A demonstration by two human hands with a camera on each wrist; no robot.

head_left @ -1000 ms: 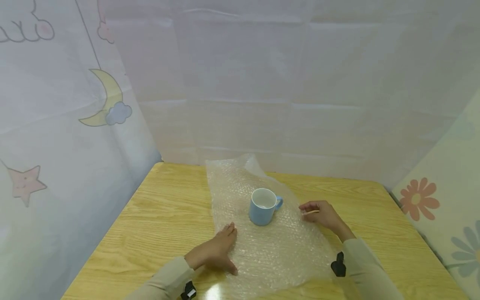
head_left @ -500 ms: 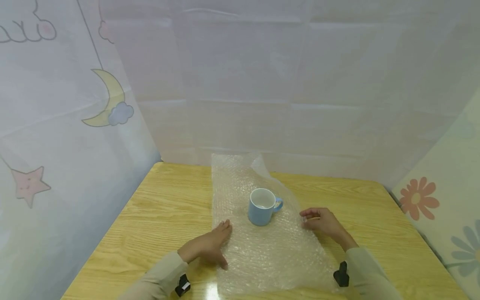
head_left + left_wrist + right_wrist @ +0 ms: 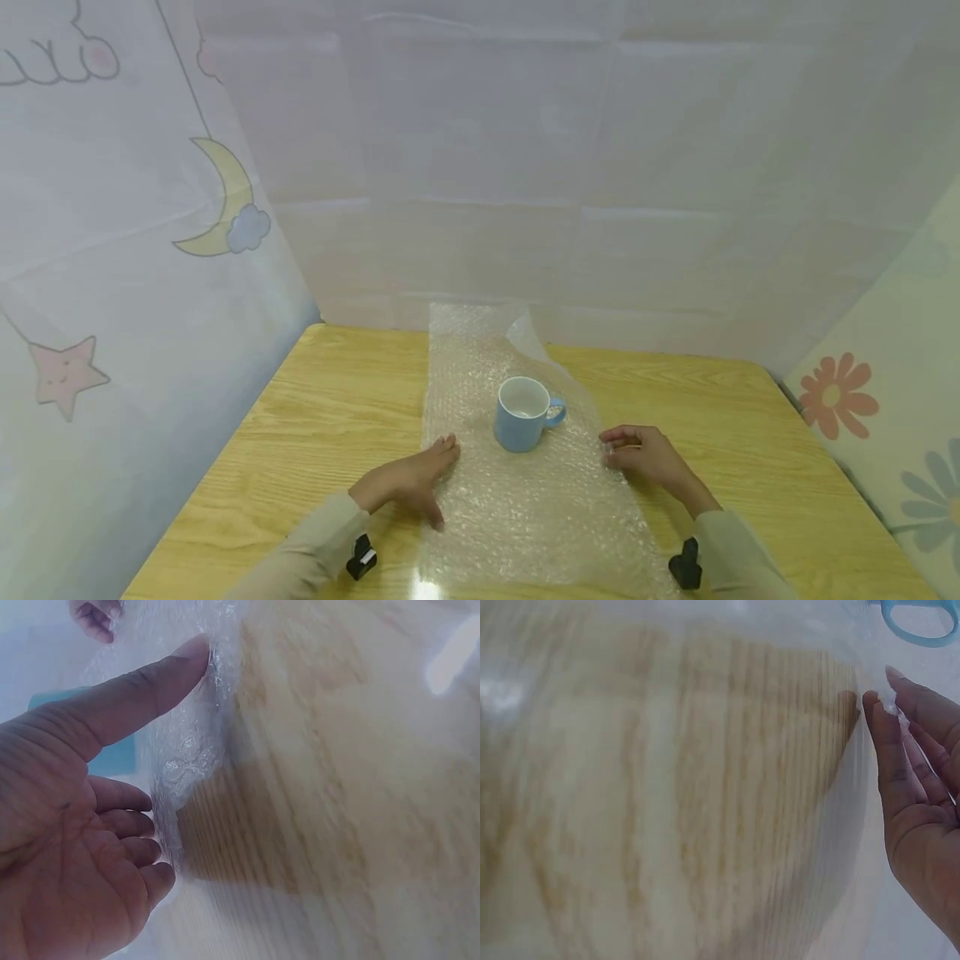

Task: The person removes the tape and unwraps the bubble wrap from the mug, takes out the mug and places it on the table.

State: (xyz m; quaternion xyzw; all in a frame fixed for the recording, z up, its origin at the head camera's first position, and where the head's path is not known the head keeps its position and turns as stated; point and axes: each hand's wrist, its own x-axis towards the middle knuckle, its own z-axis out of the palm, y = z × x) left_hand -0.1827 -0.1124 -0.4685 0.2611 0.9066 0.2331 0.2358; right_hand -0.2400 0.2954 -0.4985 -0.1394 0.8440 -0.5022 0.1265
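Observation:
A light blue mug [image 3: 516,429] with a white inside stands upright on a sheet of clear bubble wrap [image 3: 540,517], its handle toward the right. My left hand [image 3: 412,479] lies along the sheet's left edge with fingers spread and fairly straight. In the left wrist view, the thumb and fingertips of that hand [image 3: 90,810] touch the wrap. At the right edge, my right hand [image 3: 651,460] pinches the wrap between thumb and fingers. The right wrist view shows a bit of wrap at those fingertips [image 3: 877,727], with the mug's handle [image 3: 922,634] beyond.
The sheet lies on a wood-grain table [image 3: 322,417], its far end reaching the back edge. A pale cloth backdrop [image 3: 480,167] rises behind the table. Printed cloths flank both sides. A small black device [image 3: 685,567] sits at each wrist.
The bubble wrap's left edge has straightened and shifted, its near part moving left along with my left hand. My right hand has come slightly nearer, at the right edge. The mug has barely shifted.

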